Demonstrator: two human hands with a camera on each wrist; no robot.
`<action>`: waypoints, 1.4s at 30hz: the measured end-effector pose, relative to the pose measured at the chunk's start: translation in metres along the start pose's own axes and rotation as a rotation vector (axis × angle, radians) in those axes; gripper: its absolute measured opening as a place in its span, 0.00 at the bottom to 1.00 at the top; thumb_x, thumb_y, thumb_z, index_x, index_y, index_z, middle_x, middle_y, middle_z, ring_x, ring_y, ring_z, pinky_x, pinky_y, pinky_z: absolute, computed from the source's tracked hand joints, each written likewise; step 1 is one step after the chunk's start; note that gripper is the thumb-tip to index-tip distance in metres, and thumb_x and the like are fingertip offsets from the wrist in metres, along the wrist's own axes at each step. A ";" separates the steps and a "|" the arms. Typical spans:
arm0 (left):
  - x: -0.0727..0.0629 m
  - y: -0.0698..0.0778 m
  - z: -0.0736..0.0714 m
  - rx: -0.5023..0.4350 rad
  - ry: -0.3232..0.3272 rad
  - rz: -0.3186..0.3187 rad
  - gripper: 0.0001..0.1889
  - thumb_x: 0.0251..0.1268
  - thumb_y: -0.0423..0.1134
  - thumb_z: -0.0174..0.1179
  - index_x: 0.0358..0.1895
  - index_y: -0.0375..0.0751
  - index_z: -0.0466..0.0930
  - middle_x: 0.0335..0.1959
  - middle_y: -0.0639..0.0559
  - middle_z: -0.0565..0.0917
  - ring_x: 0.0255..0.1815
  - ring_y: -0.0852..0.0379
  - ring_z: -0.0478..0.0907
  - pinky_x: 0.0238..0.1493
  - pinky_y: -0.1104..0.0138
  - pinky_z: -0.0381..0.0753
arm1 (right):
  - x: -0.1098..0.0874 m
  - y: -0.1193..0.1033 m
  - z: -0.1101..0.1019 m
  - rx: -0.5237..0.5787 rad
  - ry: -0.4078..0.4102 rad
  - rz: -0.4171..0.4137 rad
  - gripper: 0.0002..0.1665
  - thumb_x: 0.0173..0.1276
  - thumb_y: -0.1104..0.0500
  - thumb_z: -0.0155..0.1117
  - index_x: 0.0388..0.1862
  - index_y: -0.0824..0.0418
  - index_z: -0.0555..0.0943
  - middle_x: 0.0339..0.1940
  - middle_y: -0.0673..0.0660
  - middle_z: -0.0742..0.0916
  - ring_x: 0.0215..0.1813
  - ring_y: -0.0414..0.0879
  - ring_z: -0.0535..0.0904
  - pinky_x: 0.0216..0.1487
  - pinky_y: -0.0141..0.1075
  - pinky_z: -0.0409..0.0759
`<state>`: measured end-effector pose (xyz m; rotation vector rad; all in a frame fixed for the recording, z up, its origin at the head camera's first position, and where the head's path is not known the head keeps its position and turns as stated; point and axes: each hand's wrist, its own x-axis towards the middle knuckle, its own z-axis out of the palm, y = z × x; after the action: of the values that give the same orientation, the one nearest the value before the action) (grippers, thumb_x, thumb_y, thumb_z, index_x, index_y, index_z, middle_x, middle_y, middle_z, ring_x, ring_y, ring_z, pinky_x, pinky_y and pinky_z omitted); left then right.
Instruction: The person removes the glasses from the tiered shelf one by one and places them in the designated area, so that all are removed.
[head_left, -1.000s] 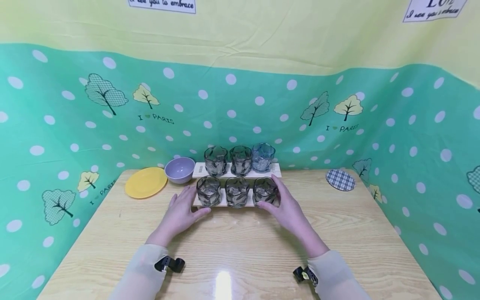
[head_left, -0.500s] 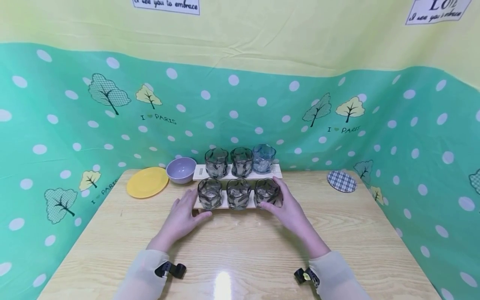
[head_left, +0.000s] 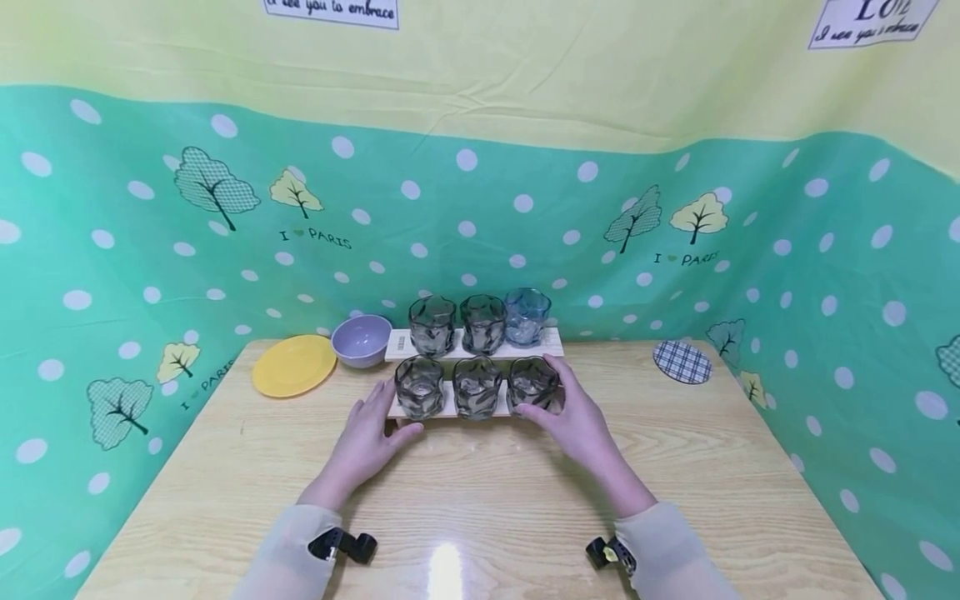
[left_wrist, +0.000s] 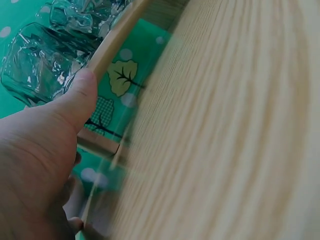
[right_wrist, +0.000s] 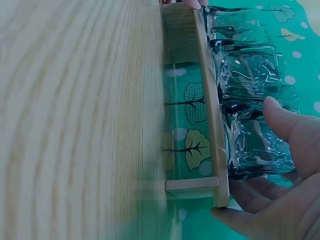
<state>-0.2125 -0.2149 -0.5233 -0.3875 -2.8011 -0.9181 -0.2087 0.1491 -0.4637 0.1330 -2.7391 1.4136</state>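
Observation:
A two-tier wooden rack (head_left: 401,344) with white boards bears two rows of wavy drinking glasses. Along the front tier stand three smoky grey ones, a left (head_left: 420,387), a middle (head_left: 477,387) and a right glass (head_left: 533,383). My left hand (head_left: 362,440) holds the rack's left end; in the left wrist view its thumb presses the board's front edge (left_wrist: 114,44). My right hand (head_left: 577,419) grips the right front glass, thumb in front and fingers around its far side. One lower finger touches the end of the board (right_wrist: 214,115) in the right wrist view.
On the rear tier are two grey glasses (head_left: 432,325) and a blue glass (head_left: 527,317). Left of the rack lie a purple bowl (head_left: 362,342) and a yellow plate (head_left: 294,367). A checked round mat (head_left: 682,361) lies far right. Patterned cloth (head_left: 480,217) walls the table's back and sides.
Both hands keep their places on the rack and the glass. My left forearm has shifted slightly to the right; the head view has tilted a little.

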 end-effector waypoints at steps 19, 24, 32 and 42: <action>0.000 -0.014 -0.003 -0.107 0.010 0.064 0.41 0.86 0.45 0.62 0.90 0.35 0.53 0.87 0.34 0.61 0.88 0.36 0.58 0.87 0.32 0.42 | 0.002 -0.004 0.001 0.030 0.009 0.031 0.61 0.67 0.42 0.86 0.91 0.35 0.60 0.85 0.64 0.74 0.79 0.71 0.73 0.77 0.69 0.72; 0.000 -0.016 -0.002 -0.114 0.002 0.070 0.39 0.88 0.45 0.59 0.90 0.35 0.53 0.88 0.35 0.60 0.88 0.36 0.58 0.87 0.32 0.41 | 0.002 -0.004 0.000 0.037 0.009 0.029 0.61 0.67 0.43 0.86 0.91 0.36 0.60 0.84 0.64 0.74 0.79 0.71 0.72 0.78 0.69 0.71; -0.003 -0.016 0.000 -0.122 -0.006 0.066 0.39 0.89 0.46 0.57 0.90 0.34 0.52 0.88 0.33 0.60 0.88 0.36 0.57 0.88 0.34 0.40 | 0.001 -0.004 -0.001 0.042 0.014 0.024 0.60 0.66 0.44 0.86 0.91 0.39 0.61 0.83 0.66 0.75 0.79 0.70 0.73 0.78 0.67 0.73; -0.005 -0.015 0.001 -0.144 -0.033 0.044 0.39 0.91 0.49 0.55 0.90 0.34 0.50 0.89 0.33 0.58 0.89 0.37 0.54 0.89 0.37 0.39 | -0.005 0.000 -0.009 0.002 0.051 0.025 0.59 0.66 0.45 0.85 0.90 0.42 0.63 0.76 0.67 0.82 0.74 0.68 0.79 0.72 0.65 0.80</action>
<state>-0.2121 -0.2267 -0.5335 -0.4856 -2.7522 -1.1168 -0.2041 0.1566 -0.4583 0.0624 -2.7072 1.4054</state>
